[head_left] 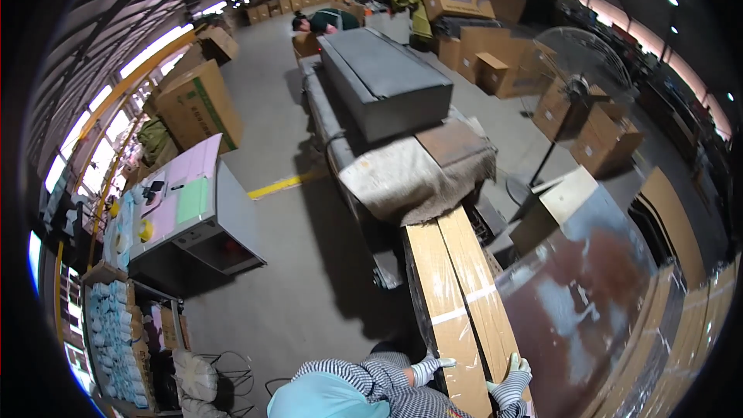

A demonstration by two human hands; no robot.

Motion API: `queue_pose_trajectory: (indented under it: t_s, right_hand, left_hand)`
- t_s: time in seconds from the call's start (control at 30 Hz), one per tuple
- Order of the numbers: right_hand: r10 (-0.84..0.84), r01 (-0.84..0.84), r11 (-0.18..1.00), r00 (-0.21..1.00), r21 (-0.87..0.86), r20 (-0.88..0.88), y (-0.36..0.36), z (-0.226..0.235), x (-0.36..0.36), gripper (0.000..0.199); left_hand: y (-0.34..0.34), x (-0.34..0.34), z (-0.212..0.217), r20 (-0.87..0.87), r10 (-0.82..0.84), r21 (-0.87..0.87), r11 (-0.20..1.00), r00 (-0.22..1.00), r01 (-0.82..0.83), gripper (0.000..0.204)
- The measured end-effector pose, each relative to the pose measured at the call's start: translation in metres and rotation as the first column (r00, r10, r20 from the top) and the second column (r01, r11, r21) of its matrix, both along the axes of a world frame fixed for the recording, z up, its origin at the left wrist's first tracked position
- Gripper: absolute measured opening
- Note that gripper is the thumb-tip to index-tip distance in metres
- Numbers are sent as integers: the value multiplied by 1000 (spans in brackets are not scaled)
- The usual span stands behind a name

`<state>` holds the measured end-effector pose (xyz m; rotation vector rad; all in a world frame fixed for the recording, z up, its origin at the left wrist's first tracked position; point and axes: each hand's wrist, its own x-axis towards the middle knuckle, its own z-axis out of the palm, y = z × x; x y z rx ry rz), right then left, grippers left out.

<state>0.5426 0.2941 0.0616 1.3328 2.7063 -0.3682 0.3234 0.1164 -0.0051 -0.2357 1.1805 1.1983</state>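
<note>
Brown cardboard, two long flat packs side by side: left pack (437, 279), right pack (478, 279), a dark gap between, far ends meeting the draped cloth (422, 178). White bands (449, 316) crossed both; that binding looked done. Left hand (427, 369), gloved, lay at the left pack's outer edge, fingers extended together; right hand (511, 383) curved about the right pack's outer edge, near end. Whether either pinched firmly, could not tell; undersides hidden. Similar cardboard lengths (635, 333) stood at far right, beyond the stained brown surface (534, 325). Amount left: unreadable.
</note>
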Motion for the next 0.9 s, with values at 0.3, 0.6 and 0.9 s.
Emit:
queue_pose_trajectory:
  t_s: [0.3, 0.6, 0.9]
  right_hand:
    - [25, -24, 999, 999, -48, 24, 37, 37, -215, 122]
    - [158, -155, 986, 986, 56, -59, 126, 51, -379, 98]
    - [2, 119, 982, 771, 146, -637, 118, 52, -364, 76]
  left_hand:
    - [36, -141, -29, 18, 468, 172, 869, 884, -463, 118]
    - [115, -287, -4, 47, 648, 272, 724, 760, -634, 58]
    - [99, -326, -33, 127, 655, 107, 737, 745, -667, 90]
